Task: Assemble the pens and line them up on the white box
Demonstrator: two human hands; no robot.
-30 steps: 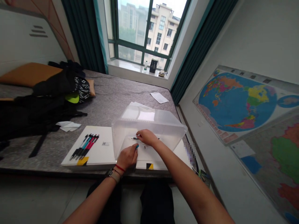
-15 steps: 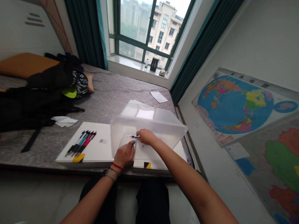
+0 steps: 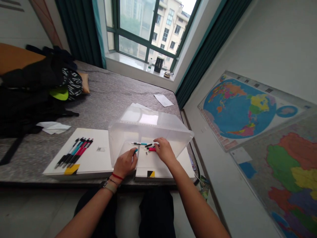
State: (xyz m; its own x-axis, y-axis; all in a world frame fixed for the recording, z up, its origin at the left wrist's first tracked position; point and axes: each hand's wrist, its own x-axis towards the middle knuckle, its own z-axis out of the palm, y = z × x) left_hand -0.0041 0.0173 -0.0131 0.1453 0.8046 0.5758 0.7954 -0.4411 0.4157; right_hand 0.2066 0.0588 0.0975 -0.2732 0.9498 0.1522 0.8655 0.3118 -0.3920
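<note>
My left hand (image 3: 125,162) is closed, with the end of a small blue pen part (image 3: 135,151) showing between thumb and finger. The rest of that part is hidden. My right hand (image 3: 163,150) is over the loose pen parts, its fingers apart and curved down beside a red pen barrel (image 3: 152,149). A blue pen piece with a metal tip (image 3: 140,143) and a short black piece (image 3: 149,145) lie close by. These parts rest on a white box (image 3: 158,165), within the mouth of a translucent plastic bin (image 3: 151,129) lying on its side.
Several assembled pens (image 3: 75,152) lie in a row on another white box (image 3: 96,162) at left. Crumpled paper (image 3: 53,127), a dark bag (image 3: 22,109) and a paper sheet (image 3: 163,100) are on the grey mattress (image 3: 111,86). Wall maps (image 3: 240,109) hang at right.
My right hand has moved right, off the thin pen piece it was touching, to the red and black parts. My left hand still grips its blue piece. The view has shifted slightly right.
</note>
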